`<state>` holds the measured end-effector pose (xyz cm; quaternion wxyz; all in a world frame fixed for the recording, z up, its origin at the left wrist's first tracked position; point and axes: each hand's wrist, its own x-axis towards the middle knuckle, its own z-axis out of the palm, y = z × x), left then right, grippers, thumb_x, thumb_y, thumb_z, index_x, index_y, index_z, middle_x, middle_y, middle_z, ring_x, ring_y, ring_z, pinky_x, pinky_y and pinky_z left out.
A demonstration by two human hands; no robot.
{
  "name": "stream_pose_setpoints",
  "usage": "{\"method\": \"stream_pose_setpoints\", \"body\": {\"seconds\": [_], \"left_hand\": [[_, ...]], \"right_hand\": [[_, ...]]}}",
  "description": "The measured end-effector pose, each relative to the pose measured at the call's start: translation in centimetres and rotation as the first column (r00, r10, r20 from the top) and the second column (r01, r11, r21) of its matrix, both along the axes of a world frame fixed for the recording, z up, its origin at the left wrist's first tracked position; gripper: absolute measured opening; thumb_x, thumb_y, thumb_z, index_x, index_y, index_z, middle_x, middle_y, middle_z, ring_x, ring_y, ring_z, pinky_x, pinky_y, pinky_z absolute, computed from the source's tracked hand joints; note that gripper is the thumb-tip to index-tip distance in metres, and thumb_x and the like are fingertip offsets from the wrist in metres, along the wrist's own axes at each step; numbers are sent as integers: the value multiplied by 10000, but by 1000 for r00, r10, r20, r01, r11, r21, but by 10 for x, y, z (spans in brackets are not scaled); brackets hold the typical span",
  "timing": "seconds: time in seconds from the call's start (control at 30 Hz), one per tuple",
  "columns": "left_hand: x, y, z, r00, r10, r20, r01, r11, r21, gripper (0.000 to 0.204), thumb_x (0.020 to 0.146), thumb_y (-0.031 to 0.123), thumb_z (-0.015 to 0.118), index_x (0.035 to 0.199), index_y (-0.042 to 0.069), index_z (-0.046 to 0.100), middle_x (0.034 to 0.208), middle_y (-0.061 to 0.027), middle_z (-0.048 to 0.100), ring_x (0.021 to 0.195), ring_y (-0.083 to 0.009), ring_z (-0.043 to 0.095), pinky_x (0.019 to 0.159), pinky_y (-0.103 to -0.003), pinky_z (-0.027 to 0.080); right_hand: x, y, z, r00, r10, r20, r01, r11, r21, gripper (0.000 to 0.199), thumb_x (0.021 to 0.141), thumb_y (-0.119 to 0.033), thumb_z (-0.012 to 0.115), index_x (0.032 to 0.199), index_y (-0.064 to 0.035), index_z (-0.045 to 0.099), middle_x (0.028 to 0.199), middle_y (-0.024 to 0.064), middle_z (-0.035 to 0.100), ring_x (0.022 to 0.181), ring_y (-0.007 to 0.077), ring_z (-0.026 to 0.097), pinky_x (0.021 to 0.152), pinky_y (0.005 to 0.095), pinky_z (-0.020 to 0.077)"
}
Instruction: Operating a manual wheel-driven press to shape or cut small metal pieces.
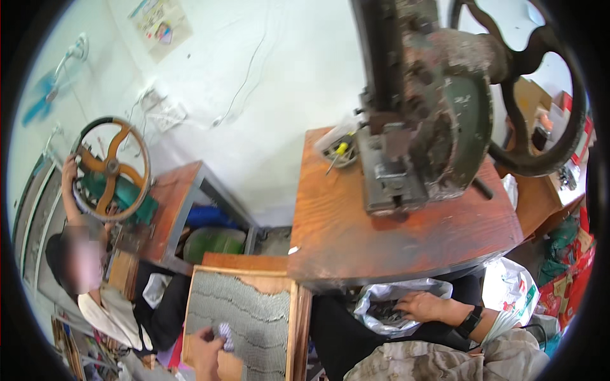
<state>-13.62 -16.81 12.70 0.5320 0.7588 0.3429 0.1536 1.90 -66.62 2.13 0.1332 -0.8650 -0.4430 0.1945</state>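
At lower centre-left, the left hand [206, 348] pinched a small pale piece [223, 331] over the wooden tray [293, 330] of grey rows. At lower right, the right hand [422, 307] reached into a plastic bag [381, 293] of dark metal parts [384, 312]; its grip could not be told.

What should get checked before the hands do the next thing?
1. Right hand inside the plastic bag of small dark parts: ok.
2. Left hand over the wooden tray, holding something small and pale: ok.
3. Tray has room: ok, bare wood near the left hand.
4. Both hands away from the press machine: ok.
5. Right hand actually grips a part: cannot tell.
6. Person alongside keeps apart, hand on their own wheel: ok.
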Motion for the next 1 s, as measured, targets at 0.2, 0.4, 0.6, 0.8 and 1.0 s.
{"method": "stream_pose_setpoints", "body": {"seconds": [0.2,0.4,0.6,0.8,1.0], "left_hand": [[227,-180,100,796,-578,180,582,812,37,348,637,27,664,959,-101,626,825,-118,658,727,-152,617,649,-279,490],[336,-288,118,736,-675,-39,613,642,460,375,589,240,715,811,-59,670,717,-174,663,661,-259,648,634,-348,496],[363,-326,115,795,-604,-58,531,646,548,424,574,314,742,831,-18,685,772,-208,664,763,-320,657,699,-377,500],[360,-327,93,658,-720,222,635,688,351,366,706,187,718,981,-42,641,883,-175,674,821,-264,649,754,-344,481],[373,-293,80,564,-804,188,757,594,272,298,794,11,557,1090,17,589,1053,-142,630,962,-234,575,837,-345,437]], "right_hand": [[2,-8,80,997,-20,70,-7,927,376,375,809,-289,606,1127,-94,568,1085,112,585,1027,308,553,878,396,461],[6,-38,103,992,-98,76,41,838,544,347,797,-193,656,1113,-69,587,1063,160,581,987,332,565,848,405,475],[2,-53,96,988,-151,44,102,831,546,384,784,-208,633,1142,-89,563,1122,121,567,1057,305,535,891,400,462],[4,-59,90,982,-188,22,143,814,564,378,781,-202,634,1135,-88,565,1132,115,556,1062,302,529,887,397,463],[28,-64,120,975,-221,17,155,735,660,316,781,-166,638,1076,-62,593,1020,123,600,928,302,592,805,402,498]]}}
